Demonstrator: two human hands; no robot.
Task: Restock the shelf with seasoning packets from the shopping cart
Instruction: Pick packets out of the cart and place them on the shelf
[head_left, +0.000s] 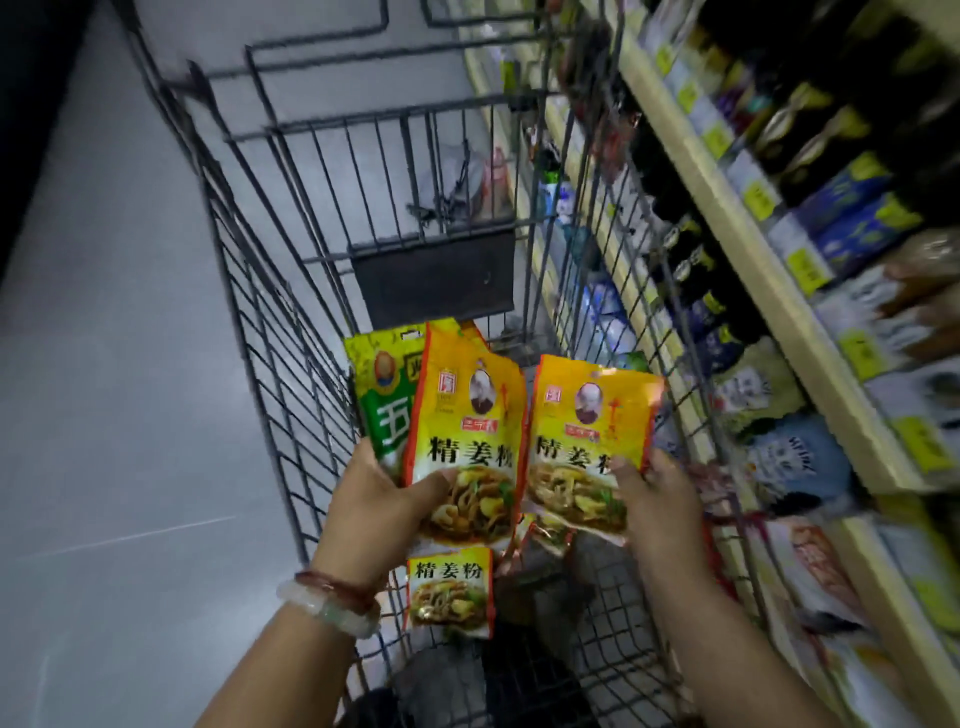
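Over the wire shopping cart (270, 332), my left hand (379, 504) grips a fan of seasoning packets: a yellow-orange ginger powder packet (467, 415) in front and a green packet (379, 384) behind it. My right hand (654, 499) pinches another yellow-orange ginger powder packet (587, 431) by its lower right corner. A further packet of the same kind (449, 592) lies below in the cart, with one more partly hidden under the held ones. The shelf (769, 270) runs along the right.
The shelf's tiers hold dark bottles (810, 119), blue bags (852, 218) and other packets, with yellow price tags on the edges. A dark flap (436, 280) hangs at the cart's far end. Grey floor (104, 364) lies to the left. Bracelets circle my left wrist.
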